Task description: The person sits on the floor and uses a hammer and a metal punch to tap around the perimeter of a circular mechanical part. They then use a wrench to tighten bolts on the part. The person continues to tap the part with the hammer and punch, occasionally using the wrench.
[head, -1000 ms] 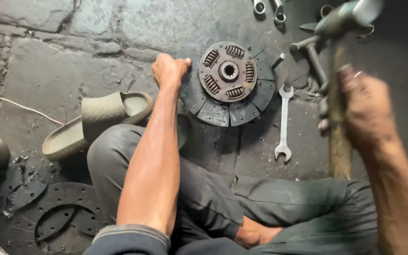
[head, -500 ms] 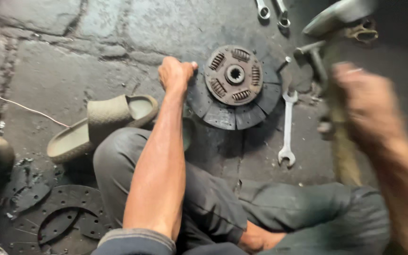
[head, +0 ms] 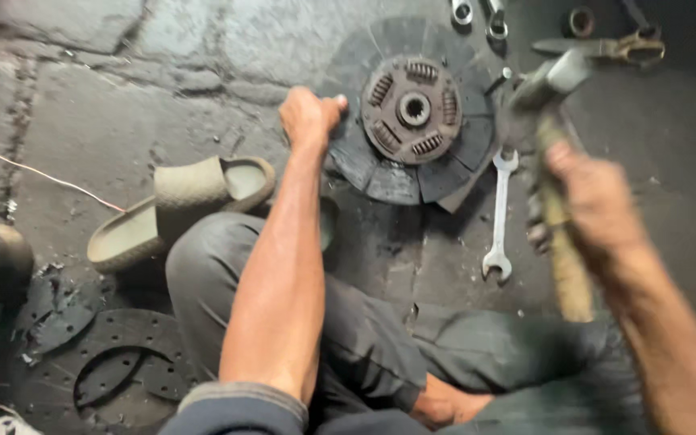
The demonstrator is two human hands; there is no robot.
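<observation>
A round clutch disc [head: 412, 113] with a metal hub and springs lies on the stone floor ahead of me. My left hand [head: 309, 114] is closed as a fist at the disc's left edge, gripping something small that I cannot make out. My right hand [head: 594, 201] grips the wooden handle of a hammer [head: 543, 97], whose metal head is raised just right of the disc. An open-ended spanner [head: 499, 211] lies on the floor between the disc and the hammer handle.
A tan sandal [head: 183, 201] lies at left by my bent knee. Dark torn friction-lining pieces [head: 114, 362] lie at lower left. More spanners [head: 477, 14] and pliers [head: 606, 47] rest at the top edge. A thin wire [head: 34, 171] crosses the left floor.
The hammer head has swung down and left, closer to the disc. My left fist has stayed at the disc's left edge. The camera view shifted slightly.
</observation>
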